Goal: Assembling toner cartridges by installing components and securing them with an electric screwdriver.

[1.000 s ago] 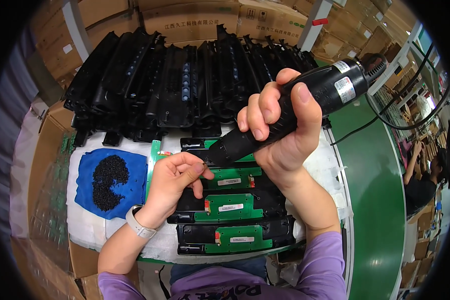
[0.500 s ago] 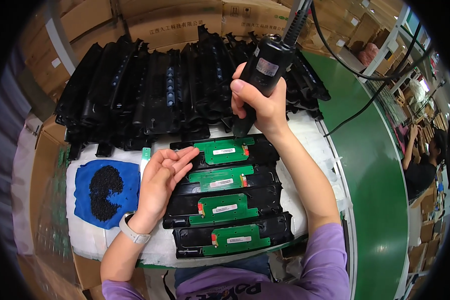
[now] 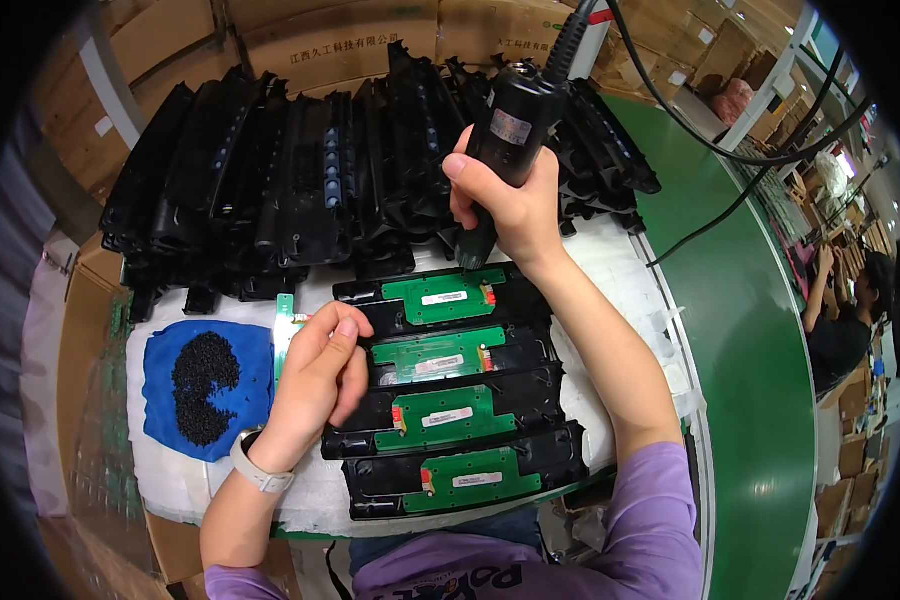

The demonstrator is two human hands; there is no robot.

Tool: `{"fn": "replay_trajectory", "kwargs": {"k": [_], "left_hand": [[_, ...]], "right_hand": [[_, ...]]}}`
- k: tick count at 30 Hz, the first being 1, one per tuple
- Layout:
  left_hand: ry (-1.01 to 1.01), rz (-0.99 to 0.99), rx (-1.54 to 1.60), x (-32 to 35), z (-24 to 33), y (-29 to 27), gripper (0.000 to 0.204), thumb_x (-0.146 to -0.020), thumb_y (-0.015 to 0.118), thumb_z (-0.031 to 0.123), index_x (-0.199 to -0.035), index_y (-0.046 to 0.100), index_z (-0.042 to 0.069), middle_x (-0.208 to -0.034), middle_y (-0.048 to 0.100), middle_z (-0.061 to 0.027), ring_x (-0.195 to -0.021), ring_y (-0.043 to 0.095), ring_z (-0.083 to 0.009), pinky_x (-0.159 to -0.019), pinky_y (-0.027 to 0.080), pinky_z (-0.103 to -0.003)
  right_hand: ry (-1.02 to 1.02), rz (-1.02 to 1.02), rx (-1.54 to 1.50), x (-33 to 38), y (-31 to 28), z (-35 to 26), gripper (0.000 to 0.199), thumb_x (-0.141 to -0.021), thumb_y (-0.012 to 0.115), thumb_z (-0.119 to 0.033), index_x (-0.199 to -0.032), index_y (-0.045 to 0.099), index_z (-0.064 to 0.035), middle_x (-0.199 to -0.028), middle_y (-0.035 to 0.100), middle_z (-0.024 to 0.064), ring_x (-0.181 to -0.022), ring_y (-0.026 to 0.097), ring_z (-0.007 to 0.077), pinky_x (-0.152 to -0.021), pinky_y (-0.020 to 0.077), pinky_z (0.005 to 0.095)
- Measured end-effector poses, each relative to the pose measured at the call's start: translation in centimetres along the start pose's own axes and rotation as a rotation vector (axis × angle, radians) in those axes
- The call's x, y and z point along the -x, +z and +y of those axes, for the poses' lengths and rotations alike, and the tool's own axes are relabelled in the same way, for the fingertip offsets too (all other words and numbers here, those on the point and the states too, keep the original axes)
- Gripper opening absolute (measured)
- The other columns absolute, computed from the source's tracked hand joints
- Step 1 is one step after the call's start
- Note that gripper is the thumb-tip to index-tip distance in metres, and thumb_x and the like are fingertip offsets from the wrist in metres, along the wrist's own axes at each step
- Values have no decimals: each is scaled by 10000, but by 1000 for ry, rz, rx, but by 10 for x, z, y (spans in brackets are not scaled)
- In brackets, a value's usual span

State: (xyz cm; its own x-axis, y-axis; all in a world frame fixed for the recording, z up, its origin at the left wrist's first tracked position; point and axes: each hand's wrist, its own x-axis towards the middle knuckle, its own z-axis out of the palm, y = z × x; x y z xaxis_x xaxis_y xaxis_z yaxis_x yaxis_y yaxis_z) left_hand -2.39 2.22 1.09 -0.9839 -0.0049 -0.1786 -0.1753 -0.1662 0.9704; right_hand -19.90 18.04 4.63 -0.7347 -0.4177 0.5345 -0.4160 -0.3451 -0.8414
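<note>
- While clasped by the right hand, the driver is set at the top board's edge.
- Left hand is half curled; contents cannot be told.
- Likely screwing; steady pressure is needed.

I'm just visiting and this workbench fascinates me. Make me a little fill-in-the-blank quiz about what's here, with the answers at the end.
1. The right hand grips a corded tool whose main colour is ____.
2. The small black pieces lie on a cloth coloured ____.
3. The black panels with green boards, laid out in a column, number ____.
4. Behind the heap of black parts stand brown boxes made of ____.

Missing words: black; blue; four; cardboard.
</note>
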Motion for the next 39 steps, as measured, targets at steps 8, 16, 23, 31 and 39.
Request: {"fn": "replay_trajectory", "kwargs": {"k": [8, 16, 23, 31, 39], "left_hand": [[24, -135, 397, -9, 0, -7, 67, -937, 461, 145, -934, 440, 82, -545, 352, 20, -451, 290, -49, -417, 211, -195], [21, -170, 246, -3, -6, -6, 166, -853, 628, 133, -870, 498, 31, -724, 652, -116, -637, 667, -208, -504, 504, -219], [119, 23, 146, 0, -9, -3, 174, -878, 600, 164, -796, 535, 25, -661, 626, -88, -528, 610, -149, -478, 461, -208], [204, 71, 68, 0, -9, 6, 128, -819, 645, 40, -771, 529, 18, -645, 602, -59, -540, 590, -106, -504, 465, -193], [168, 59, 78, 1, -11, 6, 131, -810, 648, 19, -765, 525, 15, -643, 595, -53, -533, 580, -96, -512, 477, -196]], "right_hand": [[28, -21, 9, -5, 4, 7, 189, -778, 636, -115, -659, 519, -26, -494, 497, 25, -396, 464, 95, -400, 344, 221], [-12, -74, -4, 3, 4, -1, 163, -757, 672, -90, -700, 532, -29, -515, 512, -2, -407, 483, 68, -388, 362, 210], [-85, -182, -673, 22, 16, -40, 346, -864, 511, -342, -1075, 460, -72, -597, 444, 20, -418, 431, 128, -505, 433, 323], [-203, -269, -828, 28, 21, -45, 404, -884, 480, -429, -1051, 441, -63, -629, 472, 27, -444, 455, 136, -542, 446, 332], [-160, -236, -812, 35, 28, -48, 398, -866, 506, -433, -1023, 435, -74, -598, 464, 21, -419, 440, 130, -495, 437, 329]]}}
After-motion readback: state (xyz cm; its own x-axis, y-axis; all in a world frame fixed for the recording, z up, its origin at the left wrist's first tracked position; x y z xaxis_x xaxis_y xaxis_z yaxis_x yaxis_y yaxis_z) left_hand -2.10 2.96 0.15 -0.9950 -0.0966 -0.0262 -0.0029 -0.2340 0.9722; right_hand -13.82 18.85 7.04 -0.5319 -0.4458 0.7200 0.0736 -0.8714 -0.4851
